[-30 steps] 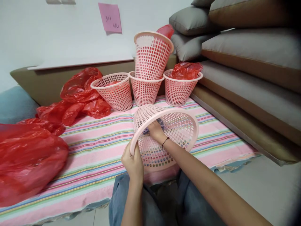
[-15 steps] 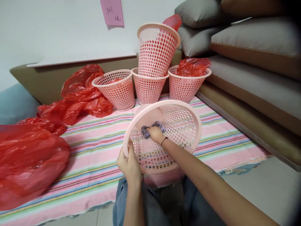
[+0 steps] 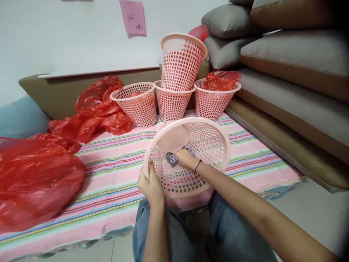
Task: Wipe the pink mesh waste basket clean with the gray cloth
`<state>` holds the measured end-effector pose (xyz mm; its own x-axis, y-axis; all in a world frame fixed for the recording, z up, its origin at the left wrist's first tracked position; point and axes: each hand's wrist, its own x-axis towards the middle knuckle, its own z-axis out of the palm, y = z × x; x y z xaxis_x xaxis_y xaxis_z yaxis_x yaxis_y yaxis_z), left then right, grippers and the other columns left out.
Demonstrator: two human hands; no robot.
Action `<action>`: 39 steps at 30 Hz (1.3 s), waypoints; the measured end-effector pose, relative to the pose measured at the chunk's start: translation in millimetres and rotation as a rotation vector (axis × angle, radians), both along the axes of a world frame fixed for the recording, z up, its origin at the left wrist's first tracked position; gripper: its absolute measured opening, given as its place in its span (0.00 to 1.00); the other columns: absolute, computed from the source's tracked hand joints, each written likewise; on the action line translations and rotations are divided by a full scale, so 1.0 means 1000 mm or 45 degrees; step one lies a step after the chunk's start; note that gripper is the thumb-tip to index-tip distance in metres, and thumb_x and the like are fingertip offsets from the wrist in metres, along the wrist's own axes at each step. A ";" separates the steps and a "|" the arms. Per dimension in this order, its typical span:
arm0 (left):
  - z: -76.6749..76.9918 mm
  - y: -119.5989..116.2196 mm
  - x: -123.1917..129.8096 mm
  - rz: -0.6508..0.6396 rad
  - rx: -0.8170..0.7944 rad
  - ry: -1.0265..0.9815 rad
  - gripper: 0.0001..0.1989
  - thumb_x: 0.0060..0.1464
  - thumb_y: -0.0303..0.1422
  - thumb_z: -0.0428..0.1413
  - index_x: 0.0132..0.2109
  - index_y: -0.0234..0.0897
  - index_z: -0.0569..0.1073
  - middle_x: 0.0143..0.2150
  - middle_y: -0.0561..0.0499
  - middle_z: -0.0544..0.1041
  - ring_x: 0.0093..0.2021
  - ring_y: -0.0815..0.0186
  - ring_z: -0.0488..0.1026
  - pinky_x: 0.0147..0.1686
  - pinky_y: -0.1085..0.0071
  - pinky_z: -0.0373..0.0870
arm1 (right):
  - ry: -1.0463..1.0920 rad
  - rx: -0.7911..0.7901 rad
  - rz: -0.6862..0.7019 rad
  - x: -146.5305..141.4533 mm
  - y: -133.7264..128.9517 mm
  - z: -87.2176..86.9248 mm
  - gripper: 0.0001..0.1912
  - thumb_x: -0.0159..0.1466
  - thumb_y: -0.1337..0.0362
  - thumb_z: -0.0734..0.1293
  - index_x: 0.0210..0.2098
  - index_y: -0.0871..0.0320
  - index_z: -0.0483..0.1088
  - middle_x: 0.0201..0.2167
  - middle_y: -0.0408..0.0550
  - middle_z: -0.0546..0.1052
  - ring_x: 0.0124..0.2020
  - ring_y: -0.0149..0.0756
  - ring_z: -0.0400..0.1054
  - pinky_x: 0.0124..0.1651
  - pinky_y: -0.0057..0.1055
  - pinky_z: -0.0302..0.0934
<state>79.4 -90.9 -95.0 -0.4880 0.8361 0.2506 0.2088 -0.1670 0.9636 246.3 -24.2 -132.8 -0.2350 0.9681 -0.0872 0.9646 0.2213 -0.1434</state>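
A pink plastic mesh basket (image 3: 227,145) lies tilted on its side with its mouth facing me, at the front edge of the striped cloth. My left hand (image 3: 152,183) grips its rim at the lower left, thumb over the inside. Inside the basket, my right hand (image 3: 185,158) is closed on a bunched grey-purple cloth (image 3: 172,159), pressed near the inner wall below the base. Part of the cloth is hidden under the fingers.
Behind stand several more pink baskets (image 3: 139,109), one stacked in another, with red plastic bags in them. Crumpled red bags (image 3: 40,182) lie on the striped cloth (image 3: 109,171) at left. Grey-brown cushions (image 3: 294,54) are piled at right.
My right hand has drawn the cloth slightly down and toward me inside the basket, leaving more of the base showing. My left hand keeps its hold on the rim.
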 end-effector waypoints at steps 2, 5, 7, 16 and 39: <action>-0.004 -0.002 0.000 -0.018 0.016 0.022 0.17 0.55 0.44 0.57 0.36 0.32 0.80 0.22 0.56 0.68 0.26 0.67 0.64 0.28 0.71 0.62 | 0.021 0.000 0.022 0.000 -0.016 0.005 0.13 0.68 0.61 0.65 0.49 0.61 0.73 0.50 0.54 0.76 0.52 0.43 0.71 0.56 0.44 0.63; -0.011 -0.007 0.000 -0.049 0.041 0.043 0.18 0.57 0.44 0.57 0.40 0.33 0.80 0.25 0.53 0.73 0.29 0.65 0.68 0.32 0.69 0.65 | 0.043 -0.022 0.040 0.000 -0.042 0.008 0.11 0.65 0.68 0.64 0.44 0.63 0.76 0.44 0.58 0.80 0.48 0.46 0.73 0.52 0.39 0.63; -0.015 -0.010 0.000 -0.071 0.072 0.076 0.17 0.58 0.43 0.56 0.42 0.34 0.80 0.28 0.51 0.76 0.30 0.64 0.70 0.33 0.69 0.66 | 0.063 -0.030 0.042 -0.001 -0.060 0.008 0.12 0.62 0.71 0.64 0.43 0.63 0.77 0.42 0.60 0.80 0.47 0.47 0.74 0.49 0.37 0.63; -0.036 -0.014 0.000 -0.239 0.389 0.394 0.13 0.60 0.31 0.51 0.46 0.36 0.79 0.42 0.45 0.82 0.43 0.61 0.78 0.46 0.67 0.71 | 0.251 -0.038 -0.030 -0.017 -0.144 -0.010 0.21 0.59 0.75 0.61 0.49 0.59 0.75 0.43 0.51 0.80 0.45 0.40 0.74 0.46 0.30 0.62; -0.033 -0.016 -0.002 -0.222 0.420 0.461 0.10 0.58 0.32 0.54 0.42 0.38 0.79 0.37 0.47 0.81 0.39 0.62 0.77 0.41 0.68 0.71 | 0.442 -0.089 0.046 -0.014 -0.171 0.007 0.19 0.49 0.76 0.62 0.36 0.59 0.78 0.35 0.52 0.82 0.38 0.43 0.75 0.40 0.31 0.62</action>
